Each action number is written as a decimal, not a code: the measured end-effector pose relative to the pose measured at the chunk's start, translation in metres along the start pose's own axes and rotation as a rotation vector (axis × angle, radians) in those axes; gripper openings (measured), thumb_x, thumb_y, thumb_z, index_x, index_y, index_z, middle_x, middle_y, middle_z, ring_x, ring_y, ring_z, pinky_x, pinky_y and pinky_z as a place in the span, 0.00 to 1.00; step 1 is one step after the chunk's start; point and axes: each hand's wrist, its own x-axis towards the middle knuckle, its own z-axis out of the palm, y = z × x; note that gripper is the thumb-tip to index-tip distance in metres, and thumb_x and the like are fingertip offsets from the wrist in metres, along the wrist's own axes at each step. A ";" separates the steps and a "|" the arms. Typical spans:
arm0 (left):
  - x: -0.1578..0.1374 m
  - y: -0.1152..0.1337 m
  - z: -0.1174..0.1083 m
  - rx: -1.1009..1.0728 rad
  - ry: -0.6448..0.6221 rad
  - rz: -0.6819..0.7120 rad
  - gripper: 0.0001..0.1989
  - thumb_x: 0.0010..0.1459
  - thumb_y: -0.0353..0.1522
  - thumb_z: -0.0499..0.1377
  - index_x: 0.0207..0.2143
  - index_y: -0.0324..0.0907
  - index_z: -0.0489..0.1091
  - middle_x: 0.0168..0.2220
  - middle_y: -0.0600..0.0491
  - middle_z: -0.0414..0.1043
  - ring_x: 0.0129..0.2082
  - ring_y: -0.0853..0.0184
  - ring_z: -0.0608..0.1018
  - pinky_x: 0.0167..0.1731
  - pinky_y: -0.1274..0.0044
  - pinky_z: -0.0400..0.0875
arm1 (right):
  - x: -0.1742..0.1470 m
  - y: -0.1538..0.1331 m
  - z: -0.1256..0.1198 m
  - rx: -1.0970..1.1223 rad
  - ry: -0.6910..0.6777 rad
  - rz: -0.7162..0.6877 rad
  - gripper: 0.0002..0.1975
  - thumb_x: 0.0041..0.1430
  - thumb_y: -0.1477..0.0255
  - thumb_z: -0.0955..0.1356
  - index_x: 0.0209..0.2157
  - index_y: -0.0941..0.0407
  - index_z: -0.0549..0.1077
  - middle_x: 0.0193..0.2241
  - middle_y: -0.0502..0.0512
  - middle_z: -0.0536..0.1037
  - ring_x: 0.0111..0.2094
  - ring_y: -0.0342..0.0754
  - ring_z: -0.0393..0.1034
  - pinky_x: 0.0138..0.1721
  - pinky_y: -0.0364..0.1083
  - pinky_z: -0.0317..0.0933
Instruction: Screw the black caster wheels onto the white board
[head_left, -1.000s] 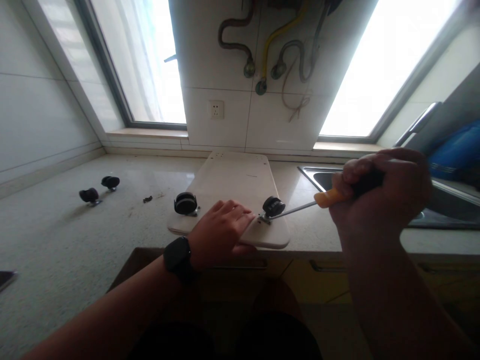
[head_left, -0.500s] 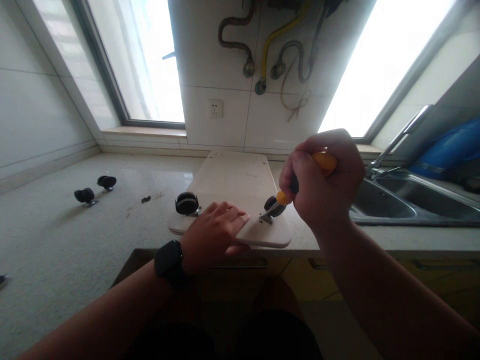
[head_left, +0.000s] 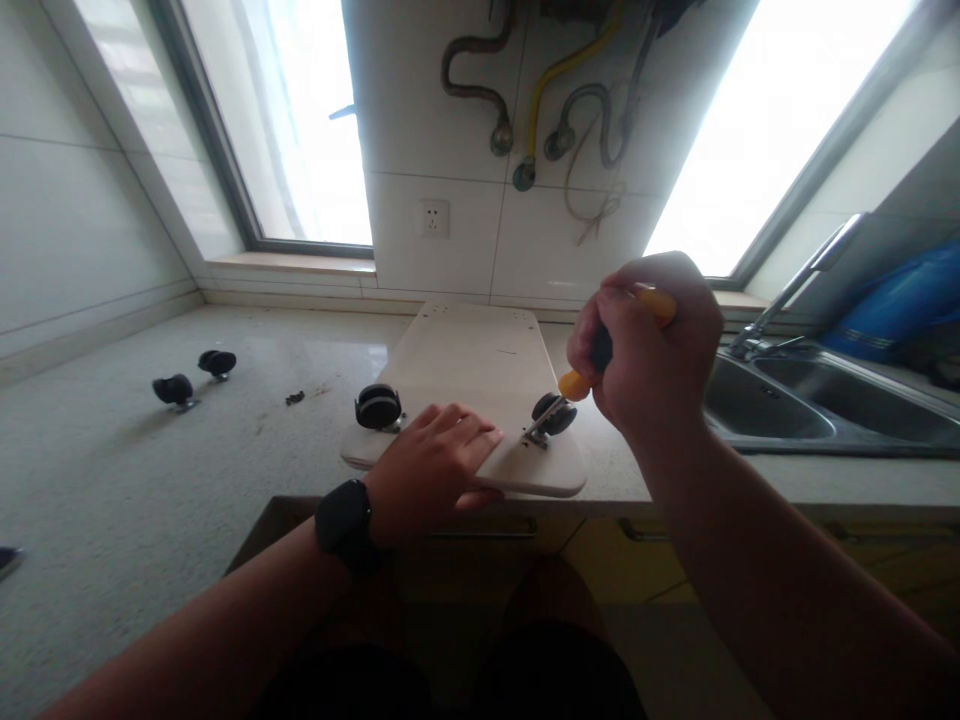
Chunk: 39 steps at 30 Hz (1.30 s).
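My right hand (head_left: 652, 350) is wrapped round a screwdriver (head_left: 574, 385) with a yellow and black handle. Its shaft slants down to the metal plate of a black caster wheel (head_left: 553, 414) at the near right corner of a white board (head_left: 480, 350). With a dark watch on its wrist, my left hand (head_left: 439, 455) grips the board's near edge, fingers on top and thumb at the rim. Just left of it, a second caster (head_left: 377, 407) stands on the board. Small holes show at the board's far corners. Whether the tip sits in a screw is too small to tell.
Two loose casters (head_left: 174, 390) and a small heap of dark screws (head_left: 295, 397) lie on the speckled countertop (head_left: 247, 450) to the left. A steel sink (head_left: 765, 405) with a faucet (head_left: 799, 285) is at the right. Pipes (head_left: 531, 130) and a socket (head_left: 434, 218) are on the tiled wall.
My right hand and the screwdriver handle have shifted and turned slightly, with the tip staying at the right caster's plate. My left hand keeps its place on the board. The view has moved a little.
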 end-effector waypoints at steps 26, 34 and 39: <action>-0.002 0.000 0.002 0.030 -0.030 0.011 0.28 0.61 0.42 0.65 0.59 0.38 0.66 0.56 0.43 0.72 0.53 0.52 0.70 0.51 0.61 0.65 | 0.046 0.050 0.009 -0.031 0.043 0.264 0.06 0.50 0.75 0.65 0.31 0.51 0.65 0.18 0.42 0.63 0.16 0.36 0.55 0.14 0.37 0.46; -0.002 -0.002 0.003 0.090 -0.029 0.027 0.29 0.64 0.45 0.61 0.60 0.37 0.65 0.57 0.42 0.72 0.54 0.50 0.71 0.52 0.59 0.64 | 0.059 0.069 -0.005 -0.023 0.100 0.360 0.07 0.47 0.75 0.65 0.30 0.51 0.63 0.18 0.42 0.62 0.17 0.37 0.55 0.14 0.37 0.47; -0.002 -0.002 0.004 0.113 -0.028 0.036 0.28 0.66 0.45 0.58 0.60 0.36 0.65 0.57 0.42 0.72 0.54 0.50 0.71 0.51 0.58 0.64 | 0.066 0.082 -0.006 0.030 0.109 0.455 0.09 0.46 0.77 0.66 0.29 0.52 0.62 0.17 0.42 0.63 0.17 0.37 0.56 0.14 0.36 0.46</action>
